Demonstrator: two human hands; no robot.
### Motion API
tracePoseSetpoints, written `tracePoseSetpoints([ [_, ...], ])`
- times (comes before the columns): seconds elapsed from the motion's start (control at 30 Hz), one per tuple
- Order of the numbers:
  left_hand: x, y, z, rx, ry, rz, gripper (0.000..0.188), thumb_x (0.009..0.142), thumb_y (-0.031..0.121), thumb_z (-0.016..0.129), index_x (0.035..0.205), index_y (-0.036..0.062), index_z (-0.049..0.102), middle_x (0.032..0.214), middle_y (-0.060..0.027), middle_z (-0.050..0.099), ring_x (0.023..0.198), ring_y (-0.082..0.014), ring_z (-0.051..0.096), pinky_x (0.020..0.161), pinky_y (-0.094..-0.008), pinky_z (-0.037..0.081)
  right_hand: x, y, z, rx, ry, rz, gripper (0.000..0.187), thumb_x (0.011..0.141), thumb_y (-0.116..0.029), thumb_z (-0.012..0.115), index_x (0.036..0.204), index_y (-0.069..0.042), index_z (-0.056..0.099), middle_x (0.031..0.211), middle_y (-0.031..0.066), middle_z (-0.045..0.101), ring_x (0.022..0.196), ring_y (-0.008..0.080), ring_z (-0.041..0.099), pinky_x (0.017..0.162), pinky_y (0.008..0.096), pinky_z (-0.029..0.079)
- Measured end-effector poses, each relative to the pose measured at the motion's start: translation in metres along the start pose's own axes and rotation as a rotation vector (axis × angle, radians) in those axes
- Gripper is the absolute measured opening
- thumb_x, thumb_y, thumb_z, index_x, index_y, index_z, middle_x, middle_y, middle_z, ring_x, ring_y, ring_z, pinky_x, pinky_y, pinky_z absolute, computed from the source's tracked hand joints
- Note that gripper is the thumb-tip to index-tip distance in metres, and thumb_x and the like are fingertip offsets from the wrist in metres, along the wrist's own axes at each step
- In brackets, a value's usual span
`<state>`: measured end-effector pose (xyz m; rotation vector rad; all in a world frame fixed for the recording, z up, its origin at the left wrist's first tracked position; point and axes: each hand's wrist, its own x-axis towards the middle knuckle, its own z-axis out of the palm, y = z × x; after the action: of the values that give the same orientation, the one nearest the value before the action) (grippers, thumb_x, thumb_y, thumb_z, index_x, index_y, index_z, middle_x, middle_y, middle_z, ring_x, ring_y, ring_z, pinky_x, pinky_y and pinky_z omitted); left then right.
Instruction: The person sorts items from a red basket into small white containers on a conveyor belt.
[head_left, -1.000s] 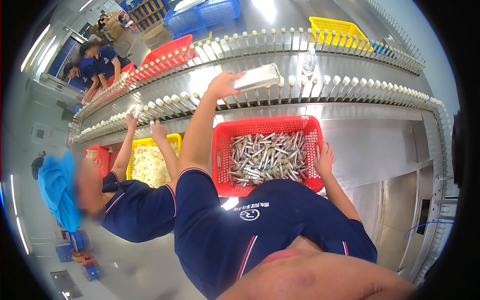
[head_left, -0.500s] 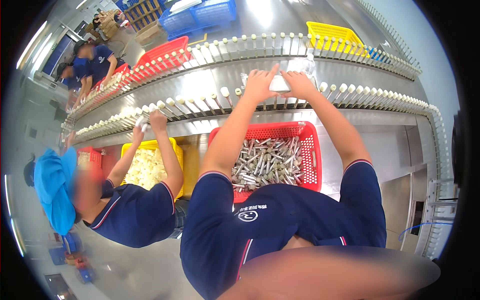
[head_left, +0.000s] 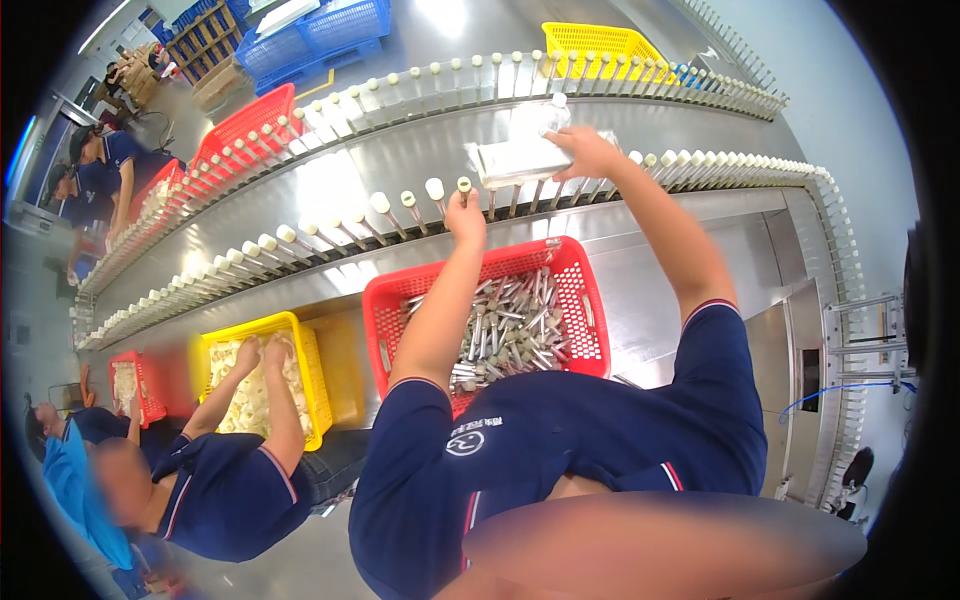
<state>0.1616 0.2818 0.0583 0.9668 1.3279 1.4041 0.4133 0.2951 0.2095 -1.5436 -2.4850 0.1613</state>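
My left hand (head_left: 466,218) is closed round a short metal rod with a pale ring-like tip (head_left: 464,185), at the near row of upright rods. Just right of it lies a clear, shallow plastic box (head_left: 528,160), tilted across the tops of that row. My right hand (head_left: 588,152) grips the right end of this box, thumb below and forefinger above. Behind the box stands a clear bottle (head_left: 556,112). In front of me, a red basket (head_left: 593,335) holds many loose metal rods with greyish heads (head_left: 500,335).
A far row of white-tipped rods (head_left: 435,85) curves behind the near one, on the steel bench (head_left: 330,180). At my left a co-worker (head_left: 235,490) has both hands in a yellow basket (head_left: 318,400) of white pieces. Another yellow basket (head_left: 600,42) stands at the back.
My left hand has left the box and come down to a rod in the near row. My right hand still holds the box. The co-worker's hands moved from the row to the yellow basket.
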Motion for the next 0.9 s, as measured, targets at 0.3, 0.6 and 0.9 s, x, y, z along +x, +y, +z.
tracePoseSetpoints([
  [0.3, -0.030, 0.034, 0.051, 0.122, -0.001, 0.449, 0.019, 0.083, 0.015, 0.065, 0.097, 0.0020, 0.065, 0.068, -0.0108, 0.053, 0.060, -0.0230, 0.051, 0.059, -0.0323, 0.041, -0.029, 0.020, -0.025, 0.073, 0.040, 0.081, 0.080, 0.057, -0.030, 0.084, 0.126, -0.006, 0.053, 0.117, 0.0167, 0.058, 0.113, 0.0350, 0.051, 0.098, 0.0411, 0.038],
  [0.6, -0.063, -0.002, -0.014, 0.297, -0.060, 0.457, 0.017, 0.089, 0.013, 0.061, 0.101, 0.0003, 0.063, 0.129, -0.0162, 0.038, 0.071, -0.0155, 0.052, 0.065, -0.0285, 0.047, -0.070, 0.074, -0.020, 0.060, -0.043, 0.188, 0.083, 0.057, -0.037, 0.084, 0.129, -0.009, 0.053, 0.118, 0.0161, 0.057, 0.113, 0.0318, 0.052, 0.100, 0.0413, 0.034],
  [0.9, -0.049, -0.001, 0.037, 0.110, -0.104, 0.429, 0.016, 0.093, 0.011, 0.054, 0.096, -0.0035, 0.060, 0.113, -0.0089, 0.049, 0.085, -0.0161, 0.057, 0.065, -0.0259, 0.050, -0.049, 0.044, -0.027, 0.063, 0.034, 0.070, 0.082, 0.055, -0.031, 0.085, 0.127, -0.005, 0.054, 0.115, 0.0166, 0.058, 0.110, 0.0359, 0.052, 0.097, 0.0410, 0.038],
])
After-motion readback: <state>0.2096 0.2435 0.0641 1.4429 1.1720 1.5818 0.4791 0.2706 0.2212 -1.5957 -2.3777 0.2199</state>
